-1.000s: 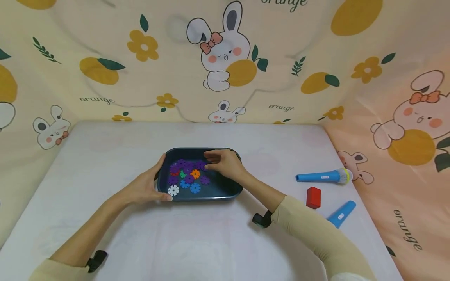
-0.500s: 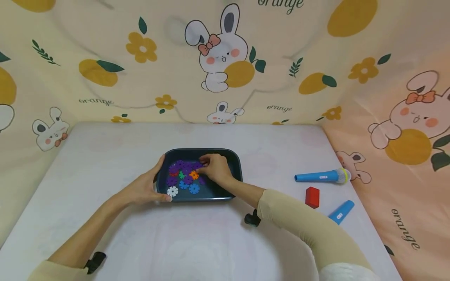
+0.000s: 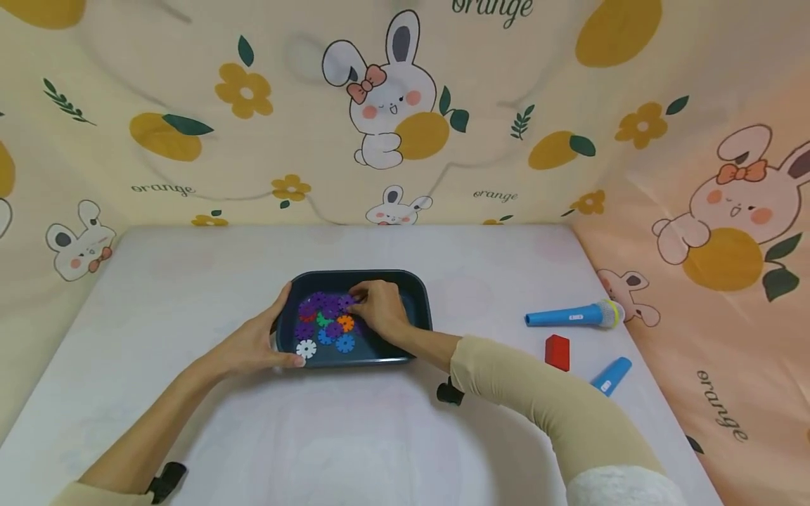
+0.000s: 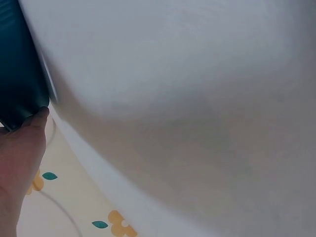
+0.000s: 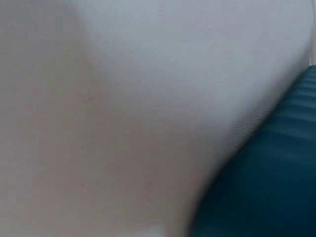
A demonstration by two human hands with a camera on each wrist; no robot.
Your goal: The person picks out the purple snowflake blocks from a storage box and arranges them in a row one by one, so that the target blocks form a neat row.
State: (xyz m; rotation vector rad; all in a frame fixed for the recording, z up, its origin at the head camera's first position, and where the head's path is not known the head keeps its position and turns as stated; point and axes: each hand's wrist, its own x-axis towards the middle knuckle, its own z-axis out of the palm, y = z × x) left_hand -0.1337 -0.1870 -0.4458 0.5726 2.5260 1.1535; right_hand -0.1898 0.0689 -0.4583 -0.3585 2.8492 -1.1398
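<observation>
A dark blue-green tray (image 3: 414, 301) rests on the white table, with several snowflake discs on its left side. Purple ones mostly lie at the back; a white disc (image 3: 306, 348), blue discs (image 3: 344, 343) and an orange disc (image 3: 345, 323) are nearer the front. My left hand (image 3: 256, 341) grips the tray's left end, thumb at the near corner, fingers along the far side. Inside the tray, my right hand (image 3: 382, 309) pinches a purple snowflake disc (image 3: 346, 302) between thumb and fingers; its palm hides part of the pile. The right wrist view shows only tray and table.
To the right lie a blue toy microphone (image 3: 572, 316), a red block (image 3: 557, 353) and another blue handle (image 3: 612, 376), partly behind the right sleeve. Patterned cloth (image 3: 253, 147) rises behind the table and at both sides.
My right hand has moved left and down into the tray, its fingers closing at a purple disc. The left hand keeps its hold on the tray. The head view has shifted slightly.
</observation>
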